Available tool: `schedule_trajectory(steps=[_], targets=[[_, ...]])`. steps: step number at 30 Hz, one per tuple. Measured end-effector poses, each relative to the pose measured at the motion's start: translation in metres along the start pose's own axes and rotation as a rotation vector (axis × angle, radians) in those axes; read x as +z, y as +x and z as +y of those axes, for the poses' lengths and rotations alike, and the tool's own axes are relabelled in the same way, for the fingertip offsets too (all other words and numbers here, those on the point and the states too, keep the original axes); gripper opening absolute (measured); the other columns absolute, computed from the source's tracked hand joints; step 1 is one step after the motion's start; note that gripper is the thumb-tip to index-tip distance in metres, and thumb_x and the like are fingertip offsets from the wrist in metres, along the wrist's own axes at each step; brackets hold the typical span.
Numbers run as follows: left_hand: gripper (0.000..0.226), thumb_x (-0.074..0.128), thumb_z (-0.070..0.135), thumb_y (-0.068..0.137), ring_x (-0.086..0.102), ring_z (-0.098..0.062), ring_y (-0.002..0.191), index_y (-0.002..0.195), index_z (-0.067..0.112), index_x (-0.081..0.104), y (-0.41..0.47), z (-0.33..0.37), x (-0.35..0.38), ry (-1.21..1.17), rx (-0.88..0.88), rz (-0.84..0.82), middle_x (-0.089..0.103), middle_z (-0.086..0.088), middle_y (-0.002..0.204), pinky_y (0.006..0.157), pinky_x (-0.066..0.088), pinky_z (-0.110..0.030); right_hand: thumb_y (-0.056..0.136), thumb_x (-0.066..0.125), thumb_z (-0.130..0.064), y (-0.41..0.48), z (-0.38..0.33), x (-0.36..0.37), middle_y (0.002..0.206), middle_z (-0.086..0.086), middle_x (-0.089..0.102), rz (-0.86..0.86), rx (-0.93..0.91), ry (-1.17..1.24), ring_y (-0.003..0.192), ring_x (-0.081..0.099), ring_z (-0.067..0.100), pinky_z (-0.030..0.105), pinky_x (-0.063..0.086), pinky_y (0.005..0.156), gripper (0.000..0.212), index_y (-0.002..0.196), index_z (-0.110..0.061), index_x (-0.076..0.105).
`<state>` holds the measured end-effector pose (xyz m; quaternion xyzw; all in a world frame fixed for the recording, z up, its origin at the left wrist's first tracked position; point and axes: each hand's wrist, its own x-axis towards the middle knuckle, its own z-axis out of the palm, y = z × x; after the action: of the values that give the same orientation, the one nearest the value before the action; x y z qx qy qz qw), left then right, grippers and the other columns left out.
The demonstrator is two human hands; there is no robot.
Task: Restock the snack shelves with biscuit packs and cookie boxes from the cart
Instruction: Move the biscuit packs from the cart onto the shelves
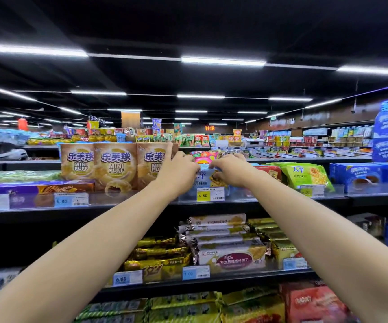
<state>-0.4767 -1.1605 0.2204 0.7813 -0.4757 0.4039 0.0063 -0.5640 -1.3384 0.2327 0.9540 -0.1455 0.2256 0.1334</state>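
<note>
Where the top shelf [123, 201] starts at the left, a purple box [41, 188] lies flat behind a 6.00 tag. Just beside it, 3 puff boxes [115, 166] stand upright in a row. The left hand [179, 170] reaches in at the 3rd box with 1 finger raised against its front. Its other fingers curl over the upper left edge of a pale blue pack [206, 180]. That pack stands at the front of the top shelf, directly behind the 4.50 tag [210, 194]. The right hand [231, 170] pinches the pack's upper right edge with bent fingers. Further right come a red pack [270, 171], green packs [307, 176], then blue boxes [360, 176]. On the shelf below, gold packs [160, 257] and cream packs [225, 243] lie stacked between the 2 forearms.
</note>
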Motion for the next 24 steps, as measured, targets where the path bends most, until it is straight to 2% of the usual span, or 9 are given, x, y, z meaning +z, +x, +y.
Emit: schedule_trajectory(steps=[2,7,15,21,24], targets=[[0.026,0.051,0.031,0.102,0.047,-0.025,0.129,0.123,0.031,0.067,-0.005,0.004,0.005,0.045,0.027,-0.025,0.062,0.005,0.127,0.119,0.001,-0.065,0.101,0.054,-0.038,-0.001,0.002,0.006,0.132,-0.001,0.063,0.03,0.033,-0.004,0.131,0.047,0.026,0.051,0.023,0.115,0.037,0.137,-0.033,0.055],[0.028,0.046,0.033,0.103,0.044,-0.026,0.131,0.124,0.026,0.064,-0.013,0.007,0.016,0.061,0.055,0.006,0.059,0.002,0.13,0.121,-0.002,-0.063,0.101,0.052,-0.039,-0.013,0.001,0.013,0.141,-0.002,0.056,0.082,0.059,0.017,0.134,0.044,0.025,0.049,0.025,0.113,0.04,0.141,-0.033,0.051],[0.037,0.041,0.033,0.1,0.046,-0.029,0.127,0.132,0.02,0.057,-0.026,0.01,0.039,-0.057,0.041,0.168,0.055,-0.004,0.135,0.12,0.013,-0.055,0.101,0.05,-0.037,-0.049,-0.023,0.025,0.146,0.0,0.051,0.279,0.109,0.115,0.136,0.044,0.027,0.046,0.03,0.111,0.037,0.136,-0.025,0.056],[0.042,0.049,0.03,0.096,0.047,-0.03,0.13,0.135,0.015,0.058,-0.055,0.021,0.05,-0.213,0.034,0.309,0.056,-0.009,0.138,0.118,0.026,-0.054,0.096,0.06,-0.019,-0.086,-0.052,0.053,0.139,0.01,0.059,0.545,0.117,0.158,0.131,0.051,0.031,0.046,0.034,0.111,0.031,0.125,-0.011,0.066],[0.044,0.05,0.03,0.095,0.044,-0.031,0.134,0.137,0.016,0.056,-0.092,0.027,0.049,-0.238,0.024,0.258,0.054,-0.009,0.141,0.117,0.026,-0.054,0.098,0.057,-0.02,-0.108,-0.07,0.064,0.148,0.01,0.051,0.471,0.11,0.154,0.14,0.043,0.029,0.045,0.029,0.117,0.035,0.131,-0.011,0.062]])
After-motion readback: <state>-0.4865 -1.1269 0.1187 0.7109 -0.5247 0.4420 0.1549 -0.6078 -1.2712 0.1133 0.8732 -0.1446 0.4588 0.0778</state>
